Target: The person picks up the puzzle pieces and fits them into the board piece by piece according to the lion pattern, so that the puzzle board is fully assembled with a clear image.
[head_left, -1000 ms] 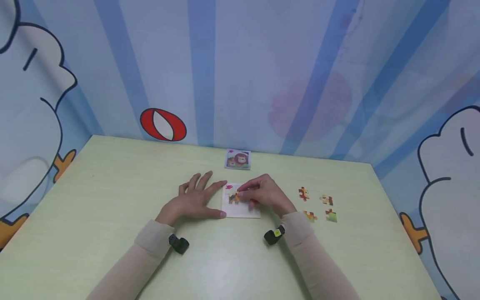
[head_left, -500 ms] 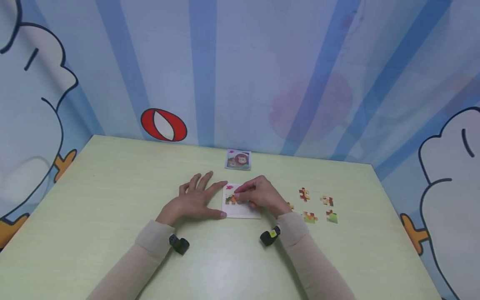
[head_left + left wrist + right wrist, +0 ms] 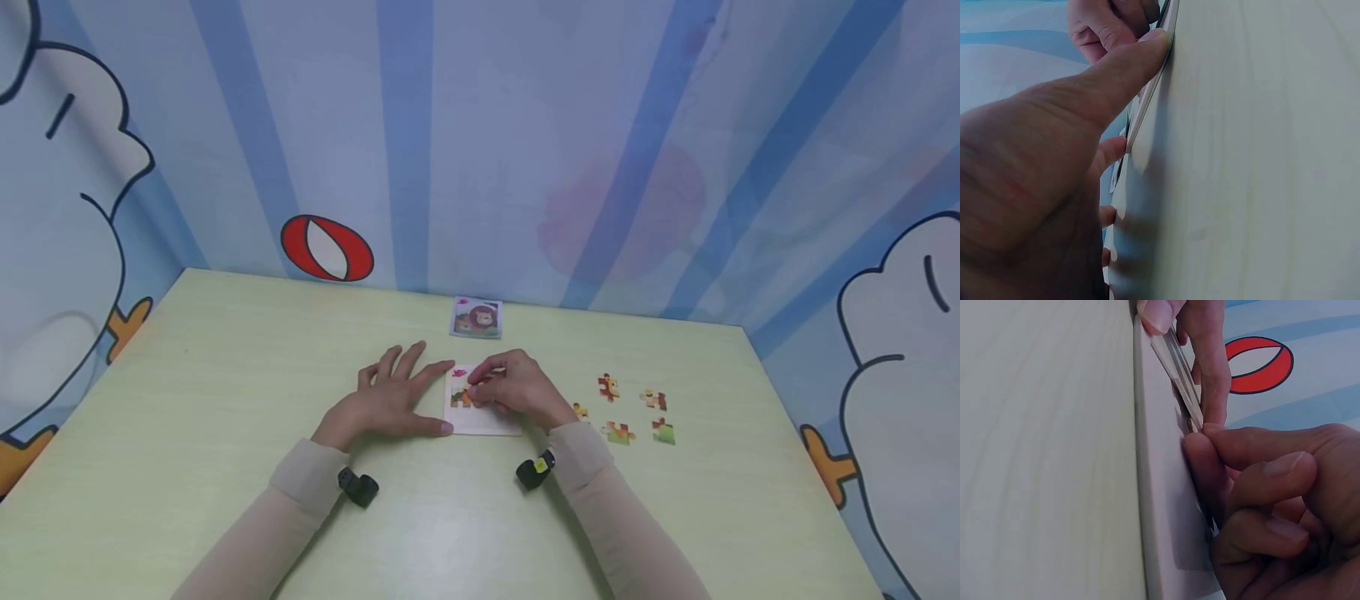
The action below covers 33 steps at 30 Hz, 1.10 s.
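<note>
A small white puzzle board (image 3: 483, 423) lies on the table between both hands, a pink mark in its upper left corner. Its left side is steadied by my left hand (image 3: 386, 404), fingers spread, with thumb and index fingertip at the two left corners. My right hand (image 3: 521, 392) reaches over the board from the right. Its thumb and index finger pinch an orange-patterned puzzle piece (image 3: 461, 397), partly covered by the fingers. In the right wrist view that puzzle piece (image 3: 1180, 384) shows edge-on, tilted over the board's white face.
Several loose puzzle pieces (image 3: 618, 432) lie on the table (image 3: 450, 517) to the right, one of them beside the right wrist. A square picture card (image 3: 476, 318) with a lion lies near the table's back edge. A printed curtain (image 3: 487, 150) hangs behind.
My right hand has shifted slightly left with the puzzle piece, which now sits nearer the board's left side. A loose piece has come into view beside the right wrist. The left hand stays put.
</note>
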### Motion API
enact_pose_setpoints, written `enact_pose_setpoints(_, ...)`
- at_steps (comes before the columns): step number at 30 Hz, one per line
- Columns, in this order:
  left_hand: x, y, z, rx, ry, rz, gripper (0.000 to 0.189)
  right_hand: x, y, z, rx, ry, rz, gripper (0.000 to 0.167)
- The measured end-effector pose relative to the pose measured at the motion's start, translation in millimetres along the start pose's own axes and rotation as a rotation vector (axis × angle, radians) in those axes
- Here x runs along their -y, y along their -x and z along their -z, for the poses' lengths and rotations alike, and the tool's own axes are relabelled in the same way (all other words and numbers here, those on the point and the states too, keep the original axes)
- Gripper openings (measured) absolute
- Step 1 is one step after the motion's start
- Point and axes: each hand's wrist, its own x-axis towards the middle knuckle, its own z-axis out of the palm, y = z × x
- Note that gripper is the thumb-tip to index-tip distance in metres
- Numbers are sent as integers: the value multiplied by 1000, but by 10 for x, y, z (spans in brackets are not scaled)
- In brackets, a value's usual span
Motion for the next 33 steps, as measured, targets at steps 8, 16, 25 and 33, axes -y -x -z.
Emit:
enact_pose_setpoints(8,0,-11,4,1,-5,2,100,68,-13,6,-15,25,-46,8)
enact_pose_setpoints(16,2,-11,6,-1,-3,4,100,94,-43,-8,-19,81,-69,8)
enact_pose_setpoints(25,10,-15,-5,-3,-9,7,101,90,-34,-36,-24,76,-89,9)
enact_pose_setpoints(33,8,-21,-11,2,-8,8,101,57,-27,-19,-7,40,-75,10)
